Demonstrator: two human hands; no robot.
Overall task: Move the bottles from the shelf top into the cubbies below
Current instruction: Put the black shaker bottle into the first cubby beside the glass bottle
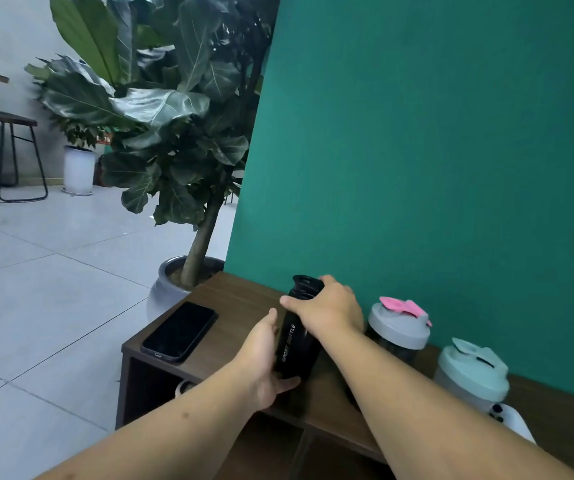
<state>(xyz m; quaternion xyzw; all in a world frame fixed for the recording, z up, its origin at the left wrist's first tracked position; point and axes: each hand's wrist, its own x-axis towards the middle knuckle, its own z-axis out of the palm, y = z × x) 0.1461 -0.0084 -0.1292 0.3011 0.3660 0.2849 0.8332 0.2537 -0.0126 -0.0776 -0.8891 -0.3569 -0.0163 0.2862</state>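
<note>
The black sport bottle (297, 336) stands over the wooden shelf top (230, 299), held between both hands. The right hand (327, 311) is closed around its upper part just below the lid; the left hand (264, 358) cups its lower side and base, fingers curled under. Just right stand a grey-lidded shaker with pink cap (399, 327) and a mint-lidded shaker (470, 374). A phone (180, 330) lies left.

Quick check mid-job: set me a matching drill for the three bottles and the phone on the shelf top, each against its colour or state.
Things:
1. black bottle
2. grey-lidded bottle
3. mint-lidded bottle
4. phone

States:
A. lying flat with a dark screen, near the shelf's left end
B. pink flip cap
C. gripped by left hand and right hand
D. furthest right, pale green lid

Pairs: 1-C, 2-B, 3-D, 4-A
</note>
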